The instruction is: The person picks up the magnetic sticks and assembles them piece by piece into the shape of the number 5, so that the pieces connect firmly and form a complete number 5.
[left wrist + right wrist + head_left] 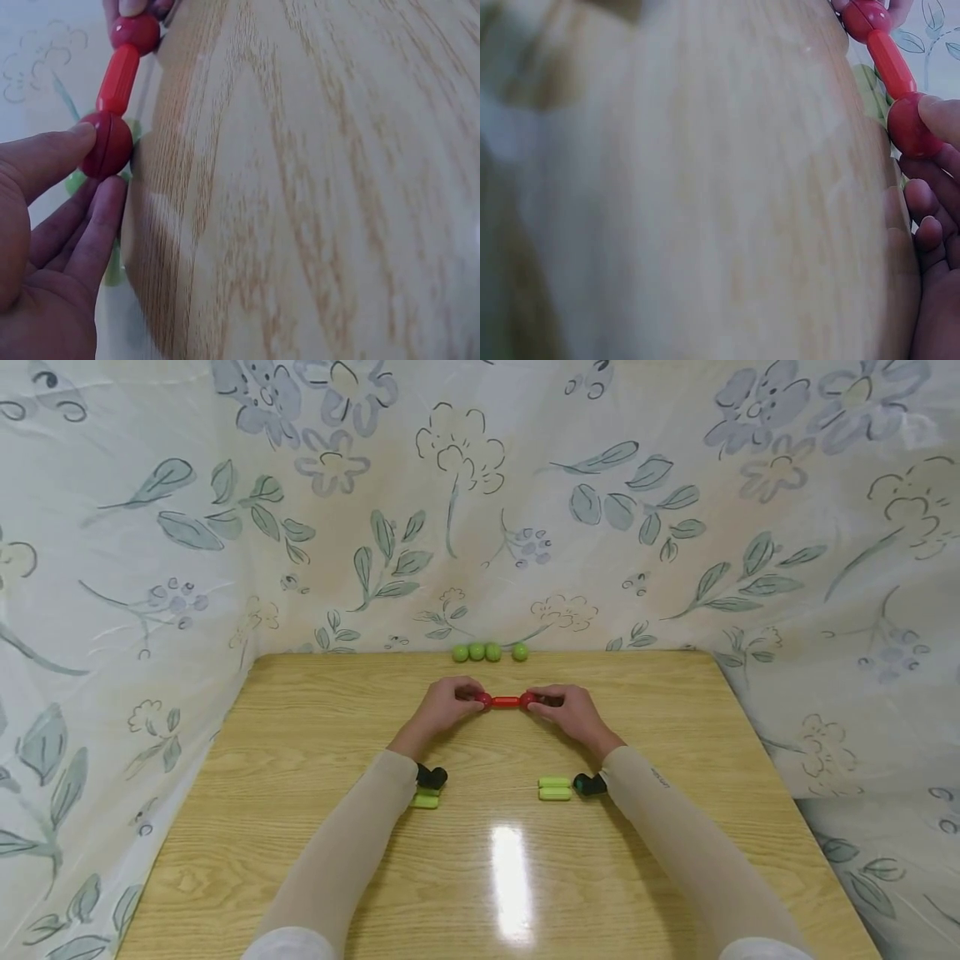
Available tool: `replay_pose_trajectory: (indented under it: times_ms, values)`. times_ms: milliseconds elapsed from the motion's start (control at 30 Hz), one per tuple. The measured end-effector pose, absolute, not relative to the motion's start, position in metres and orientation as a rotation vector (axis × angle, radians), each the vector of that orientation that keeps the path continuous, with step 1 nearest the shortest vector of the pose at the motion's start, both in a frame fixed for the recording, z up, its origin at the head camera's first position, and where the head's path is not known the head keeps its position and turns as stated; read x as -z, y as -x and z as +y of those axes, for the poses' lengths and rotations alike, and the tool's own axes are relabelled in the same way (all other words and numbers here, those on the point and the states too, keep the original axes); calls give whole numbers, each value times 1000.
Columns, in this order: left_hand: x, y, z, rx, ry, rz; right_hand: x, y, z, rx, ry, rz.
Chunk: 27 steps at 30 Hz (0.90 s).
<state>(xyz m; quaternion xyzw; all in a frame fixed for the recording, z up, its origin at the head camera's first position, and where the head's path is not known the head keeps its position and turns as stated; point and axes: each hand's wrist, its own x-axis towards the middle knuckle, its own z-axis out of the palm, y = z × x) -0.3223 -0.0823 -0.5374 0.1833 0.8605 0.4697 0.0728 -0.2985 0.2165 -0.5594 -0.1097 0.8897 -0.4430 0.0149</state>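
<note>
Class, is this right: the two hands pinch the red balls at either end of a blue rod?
No: the rod is red, not blue, as the head view shows. The left hand pinches one red ball and the right hand the other.

Left grip (450, 702), right grip (572, 708), apparently pinching red ball-ended rod (506, 702)

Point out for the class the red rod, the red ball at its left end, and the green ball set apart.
Red rod (506, 702): head view, middle of its length.
Left-end red ball (114, 146): left wrist view, beside its seam.
Set-apart green ball (520, 652): head view, its centre.
</note>
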Motion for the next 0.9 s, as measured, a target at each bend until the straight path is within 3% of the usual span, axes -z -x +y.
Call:
replay_pose_trajectory:
  times_ms: [900]
  values:
    - [536, 328, -85, -1406, -541, 2552, 553, 298, 217, 1451, 309, 2701]
